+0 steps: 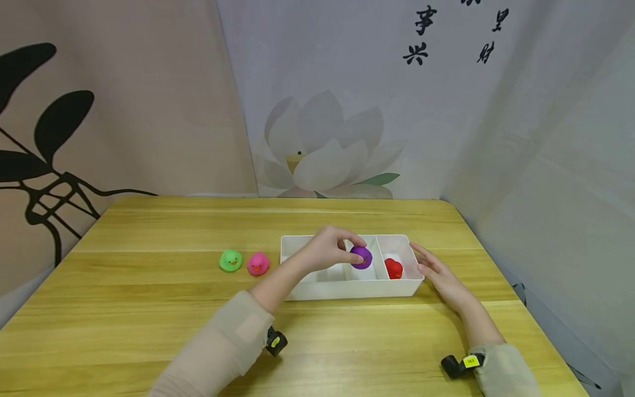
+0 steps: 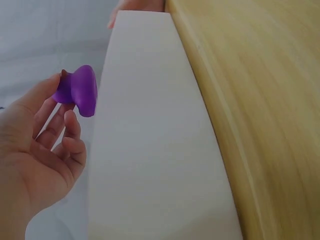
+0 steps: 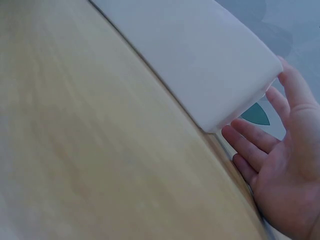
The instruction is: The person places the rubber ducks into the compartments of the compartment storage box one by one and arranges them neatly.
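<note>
Between thumb and fingertips, my left hand (image 1: pixel 323 252) pinches a purple toy duck (image 1: pixel 364 255) over the middle of a white divided box (image 1: pixel 354 289). The left wrist view shows the purple duck (image 2: pixel 85 90) at box-rim height, with the other fingers loosely bent below it. At the box's right end, my right hand (image 1: pixel 446 284) rests its fingers against the end wall, its fingers fairly straight in the right wrist view. A red toy (image 1: pixel 393 268) lies in the right compartment. My left hand and forearm cover part of the left side of the box.
Left of the box, a green toy duck (image 1: pixel 230 261) and a pink toy duck (image 1: pixel 258 264) sit side by side on the wooden table (image 1: pixel 149 309). Behind the table hangs a printed cloth backdrop (image 1: pixel 327 66), and another pale cloth borders the right side.
</note>
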Demonstrator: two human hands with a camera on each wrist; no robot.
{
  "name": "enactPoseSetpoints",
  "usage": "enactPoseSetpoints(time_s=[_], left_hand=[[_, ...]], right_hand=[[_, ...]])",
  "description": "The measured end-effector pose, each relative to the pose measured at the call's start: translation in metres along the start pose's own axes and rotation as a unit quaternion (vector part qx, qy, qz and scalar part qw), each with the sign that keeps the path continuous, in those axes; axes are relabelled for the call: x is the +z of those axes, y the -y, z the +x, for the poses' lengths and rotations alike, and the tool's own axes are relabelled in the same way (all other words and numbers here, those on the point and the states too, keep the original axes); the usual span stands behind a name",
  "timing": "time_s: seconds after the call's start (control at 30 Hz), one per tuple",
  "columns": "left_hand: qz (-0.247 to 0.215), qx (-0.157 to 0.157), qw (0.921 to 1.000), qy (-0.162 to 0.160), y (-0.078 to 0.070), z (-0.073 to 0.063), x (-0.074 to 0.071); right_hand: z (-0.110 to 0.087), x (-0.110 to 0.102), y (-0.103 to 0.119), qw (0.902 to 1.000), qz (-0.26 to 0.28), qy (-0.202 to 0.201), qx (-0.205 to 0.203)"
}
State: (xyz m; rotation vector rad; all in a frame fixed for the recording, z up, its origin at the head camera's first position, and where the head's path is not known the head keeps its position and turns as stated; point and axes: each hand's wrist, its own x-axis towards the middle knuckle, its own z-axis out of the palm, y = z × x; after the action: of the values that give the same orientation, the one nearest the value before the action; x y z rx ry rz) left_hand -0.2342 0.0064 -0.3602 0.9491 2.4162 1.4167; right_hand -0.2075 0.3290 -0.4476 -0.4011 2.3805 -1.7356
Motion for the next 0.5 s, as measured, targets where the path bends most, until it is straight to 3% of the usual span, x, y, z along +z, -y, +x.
enactPoseSetpoints(time_s=[0.3,0.5], left_hand=[[-0.032,-0.035,0.9988,0.003,0.011,0.015,0.012],[-0.017,-0.040,0.9990,0.011,0.015,0.022,0.019]], right_hand=[[0.000,-0.001,-0.001,1.0000,0.001,-0.001,0.002],[0.000,-0.001,0.001,1.0000,0.002,-0.001,0.003]])
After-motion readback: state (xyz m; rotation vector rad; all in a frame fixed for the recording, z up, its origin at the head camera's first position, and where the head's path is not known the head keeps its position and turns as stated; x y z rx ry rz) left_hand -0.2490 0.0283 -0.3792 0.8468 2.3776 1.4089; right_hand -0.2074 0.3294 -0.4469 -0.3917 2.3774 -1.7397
